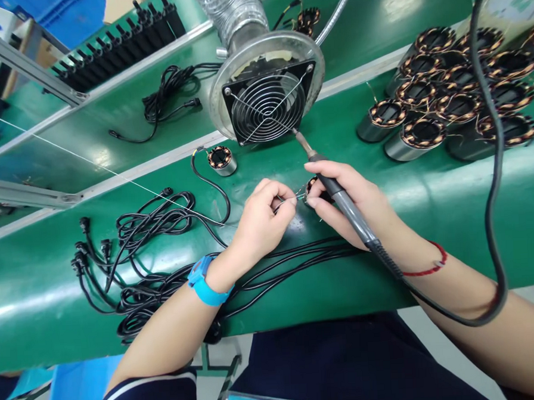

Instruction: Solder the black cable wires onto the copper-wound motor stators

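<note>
My right hand (350,204) grips a black-handled soldering iron (338,193) whose metal tip points up toward a fume fan. The same hand's fingers touch a small copper-wound motor stator (313,188) on the green bench (298,282). My left hand (261,215), with a blue wrist strap (204,281), pinches thin wire leads beside that stator. A thin strand of solder wire (113,172) runs from the far left toward my left hand.
A fume-extraction fan (268,98) with a ribbed duct stands just behind my hands. One lone stator (221,159) with a black lead lies left of it. Several stators (449,95) are stacked at right. Black cables (153,253) are bundled at left.
</note>
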`<act>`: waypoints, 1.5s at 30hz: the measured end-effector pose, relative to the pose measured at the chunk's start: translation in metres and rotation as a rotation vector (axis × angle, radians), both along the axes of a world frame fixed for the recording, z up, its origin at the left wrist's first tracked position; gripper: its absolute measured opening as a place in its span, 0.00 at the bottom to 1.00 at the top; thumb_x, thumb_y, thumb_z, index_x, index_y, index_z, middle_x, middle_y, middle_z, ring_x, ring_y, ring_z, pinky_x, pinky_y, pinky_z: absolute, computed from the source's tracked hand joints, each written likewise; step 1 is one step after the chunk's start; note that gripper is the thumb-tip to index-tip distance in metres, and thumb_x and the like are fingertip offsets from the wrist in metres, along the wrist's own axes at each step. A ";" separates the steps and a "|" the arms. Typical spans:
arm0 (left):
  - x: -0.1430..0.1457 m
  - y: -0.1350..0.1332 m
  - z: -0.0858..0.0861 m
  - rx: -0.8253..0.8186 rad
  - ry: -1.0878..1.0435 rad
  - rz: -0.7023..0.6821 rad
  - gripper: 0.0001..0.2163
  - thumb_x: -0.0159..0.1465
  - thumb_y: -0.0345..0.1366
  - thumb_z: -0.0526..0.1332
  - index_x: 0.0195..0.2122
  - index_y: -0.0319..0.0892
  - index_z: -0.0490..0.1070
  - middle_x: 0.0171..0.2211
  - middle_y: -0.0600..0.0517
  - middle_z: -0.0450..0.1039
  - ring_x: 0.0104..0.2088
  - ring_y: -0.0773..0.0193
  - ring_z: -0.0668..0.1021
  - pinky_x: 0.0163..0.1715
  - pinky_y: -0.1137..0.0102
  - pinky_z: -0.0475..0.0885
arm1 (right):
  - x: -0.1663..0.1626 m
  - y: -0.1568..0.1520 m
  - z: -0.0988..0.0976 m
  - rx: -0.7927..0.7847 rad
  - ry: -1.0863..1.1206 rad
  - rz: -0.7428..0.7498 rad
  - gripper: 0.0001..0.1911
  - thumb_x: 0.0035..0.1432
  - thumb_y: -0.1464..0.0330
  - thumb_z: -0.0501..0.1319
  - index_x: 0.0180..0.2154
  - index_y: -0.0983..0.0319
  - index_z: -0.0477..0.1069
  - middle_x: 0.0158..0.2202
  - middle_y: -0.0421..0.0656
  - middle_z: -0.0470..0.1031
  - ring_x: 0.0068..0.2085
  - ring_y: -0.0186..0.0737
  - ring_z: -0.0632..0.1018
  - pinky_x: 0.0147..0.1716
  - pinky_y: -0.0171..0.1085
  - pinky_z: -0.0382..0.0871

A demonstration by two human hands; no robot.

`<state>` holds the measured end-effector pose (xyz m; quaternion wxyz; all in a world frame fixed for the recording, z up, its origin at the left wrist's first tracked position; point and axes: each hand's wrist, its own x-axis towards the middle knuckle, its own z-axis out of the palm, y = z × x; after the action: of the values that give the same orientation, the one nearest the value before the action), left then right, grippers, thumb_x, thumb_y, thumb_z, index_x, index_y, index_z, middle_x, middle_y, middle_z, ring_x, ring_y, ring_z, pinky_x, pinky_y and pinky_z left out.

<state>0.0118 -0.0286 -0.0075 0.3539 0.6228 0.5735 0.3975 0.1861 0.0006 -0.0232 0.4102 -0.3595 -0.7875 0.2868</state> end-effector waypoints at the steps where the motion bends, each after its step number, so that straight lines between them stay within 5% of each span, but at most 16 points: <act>1: 0.000 0.001 0.001 -0.011 0.005 0.011 0.06 0.57 0.23 0.59 0.27 0.40 0.69 0.28 0.56 0.67 0.27 0.72 0.68 0.28 0.74 0.65 | -0.002 0.000 0.000 0.021 -0.025 -0.036 0.22 0.60 0.71 0.60 0.56 0.55 0.64 0.37 0.40 0.76 0.40 0.39 0.79 0.47 0.42 0.75; 14: 0.003 -0.002 -0.001 -0.096 -0.067 0.021 0.04 0.57 0.27 0.60 0.26 0.41 0.69 0.25 0.56 0.66 0.27 0.70 0.68 0.28 0.73 0.63 | 0.023 -0.024 0.021 0.184 -0.058 -0.161 0.20 0.63 0.70 0.60 0.57 0.56 0.68 0.40 0.43 0.79 0.37 0.38 0.79 0.37 0.39 0.76; 21: 0.009 -0.001 0.001 -0.237 -0.172 0.056 0.06 0.56 0.25 0.60 0.24 0.41 0.67 0.21 0.58 0.63 0.20 0.74 0.64 0.21 0.75 0.60 | 0.038 -0.039 0.007 0.302 0.146 -0.083 0.14 0.59 0.72 0.61 0.48 0.60 0.73 0.25 0.40 0.70 0.23 0.33 0.69 0.20 0.33 0.65; 45: 0.012 0.002 0.005 -0.279 -0.288 0.073 0.09 0.55 0.22 0.58 0.24 0.43 0.64 0.15 0.61 0.57 0.16 0.75 0.60 0.16 0.77 0.58 | 0.038 -0.038 0.006 0.275 0.147 0.005 0.14 0.56 0.75 0.59 0.45 0.59 0.72 0.23 0.39 0.67 0.22 0.33 0.69 0.19 0.33 0.67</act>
<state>0.0237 -0.0267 -0.0023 0.5005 0.4833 0.5887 0.4115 0.2242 -0.0370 -0.0168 0.5116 -0.2762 -0.7879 0.2030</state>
